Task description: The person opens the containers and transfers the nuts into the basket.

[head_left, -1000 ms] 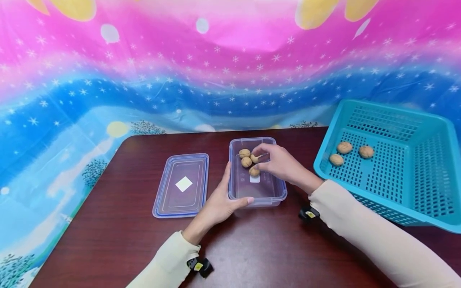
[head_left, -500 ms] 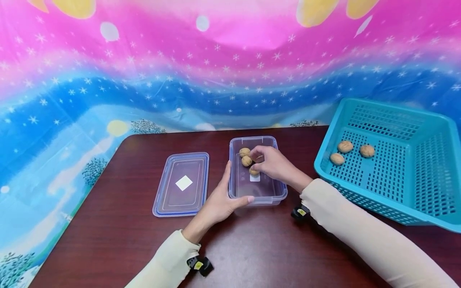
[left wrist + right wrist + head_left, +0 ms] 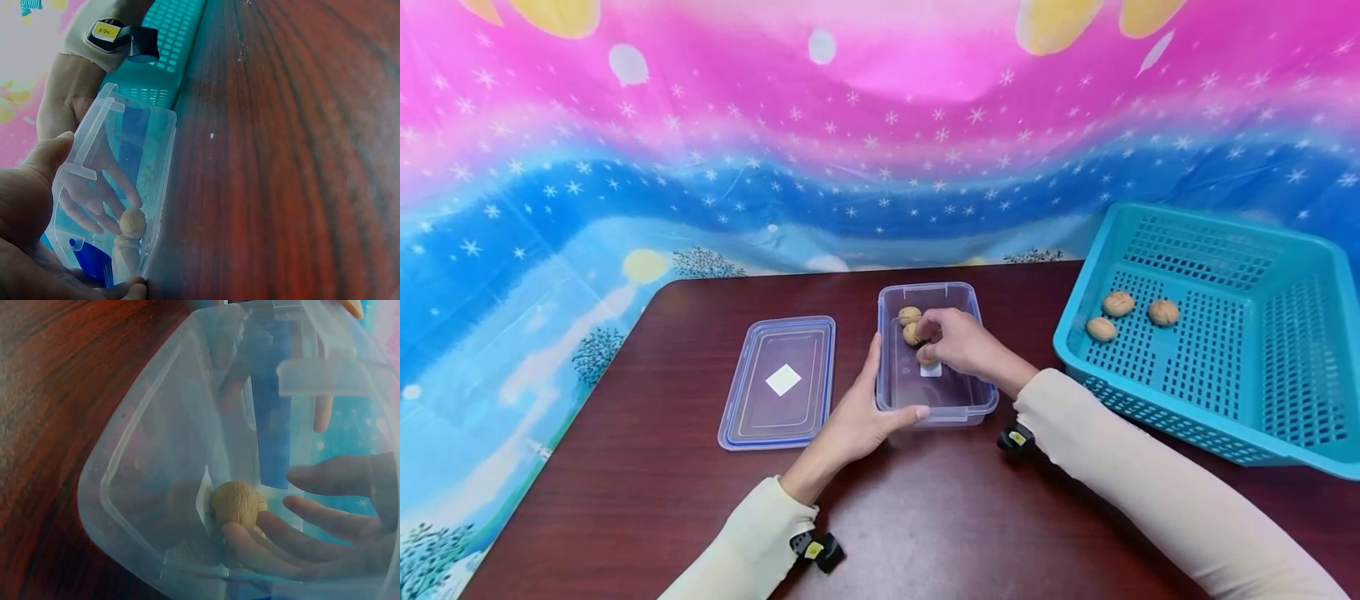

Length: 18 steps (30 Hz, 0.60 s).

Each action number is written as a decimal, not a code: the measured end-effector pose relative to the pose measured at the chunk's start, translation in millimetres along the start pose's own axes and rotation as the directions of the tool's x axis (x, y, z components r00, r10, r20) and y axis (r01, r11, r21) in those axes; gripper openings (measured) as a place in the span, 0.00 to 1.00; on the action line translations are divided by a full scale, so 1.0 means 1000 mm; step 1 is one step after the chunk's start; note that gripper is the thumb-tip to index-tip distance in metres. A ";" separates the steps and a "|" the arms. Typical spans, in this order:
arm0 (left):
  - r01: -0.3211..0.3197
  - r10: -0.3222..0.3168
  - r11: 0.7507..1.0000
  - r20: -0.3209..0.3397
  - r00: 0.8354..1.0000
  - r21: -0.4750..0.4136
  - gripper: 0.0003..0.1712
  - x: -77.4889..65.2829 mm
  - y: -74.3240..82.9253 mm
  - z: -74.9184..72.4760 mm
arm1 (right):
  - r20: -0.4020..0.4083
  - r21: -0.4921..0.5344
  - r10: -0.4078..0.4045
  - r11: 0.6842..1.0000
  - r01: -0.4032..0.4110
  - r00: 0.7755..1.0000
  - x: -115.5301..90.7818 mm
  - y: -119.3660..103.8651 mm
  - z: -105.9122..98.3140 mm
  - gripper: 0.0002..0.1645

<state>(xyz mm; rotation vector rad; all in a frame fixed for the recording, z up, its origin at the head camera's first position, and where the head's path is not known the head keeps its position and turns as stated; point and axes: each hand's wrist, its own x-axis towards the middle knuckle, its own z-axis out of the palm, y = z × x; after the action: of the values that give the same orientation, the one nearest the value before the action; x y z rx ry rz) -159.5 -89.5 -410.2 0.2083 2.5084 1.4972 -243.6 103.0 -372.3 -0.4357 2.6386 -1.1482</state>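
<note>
A clear plastic food box point(image 3: 940, 402) stands on the table with several walnuts point(image 3: 910, 315) inside. My left hand point(image 3: 857, 417) holds it at the near left corner, thumb over the front rim and fingers along the left side. My right hand point(image 3: 966, 343) reaches down into the box with curved fingers. Through the box wall in the right wrist view, its thumb and a finger sit at a walnut point(image 3: 237, 503), while other fingers stay apart from it. In the left wrist view, a right fingertip is right at a walnut point(image 3: 132, 222). The right hand partly hides the walnuts.
The box's blue-edged clear lid point(image 3: 752, 417), with a white label, lies on the table point(image 3: 625, 467) to the left. A teal basket point(image 3: 1195, 433) holding a few walnuts point(image 3: 1163, 312) stands to the right. A patterned cloth point(image 3: 880, 150) hangs behind the table.
My right hand has shifted slightly left inside the box, and the walnut by its thumb has shifted left a little. The left hand, box and lid have stayed in place.
</note>
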 end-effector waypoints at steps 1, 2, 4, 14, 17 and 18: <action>0.002 -0.002 1.000 -0.001 1.000 0.002 0.70 0.000 0.000 0.000 | 0.004 0.000 0.000 1.000 0.000 1.000 0.000 0.000 0.000 0.17; 0.003 -0.003 1.000 -0.001 1.000 0.004 0.70 0.000 0.000 0.000 | 0.008 -0.001 -0.001 1.000 0.001 1.000 0.000 0.000 0.000 0.17; 0.008 -0.008 1.000 -0.001 1.000 0.003 0.70 -0.001 0.000 0.000 | 0.013 -0.005 -0.005 1.000 0.005 1.000 0.000 0.000 0.001 0.17; 0.008 -0.008 1.000 0.006 1.000 -0.006 0.69 -0.001 0.000 0.000 | 0.013 -0.063 -0.049 0.997 0.050 0.999 0.001 0.000 0.005 0.17; -0.001 0.001 1.000 0.007 1.000 -0.008 0.69 0.000 0.000 0.000 | 0.003 -0.082 -0.066 0.994 0.066 0.998 0.002 0.001 0.005 0.16; -0.003 0.003 1.000 0.007 1.000 -0.007 0.70 0.000 -0.001 0.000 | -0.001 -0.086 -0.073 0.994 0.072 0.997 0.002 0.001 0.006 0.16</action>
<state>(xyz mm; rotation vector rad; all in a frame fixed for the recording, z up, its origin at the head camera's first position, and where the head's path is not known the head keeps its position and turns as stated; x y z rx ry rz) -159.8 -89.7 -410.7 0.2152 2.4978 1.5040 -244.0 99.2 -377.4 -0.5502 2.7038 -1.0602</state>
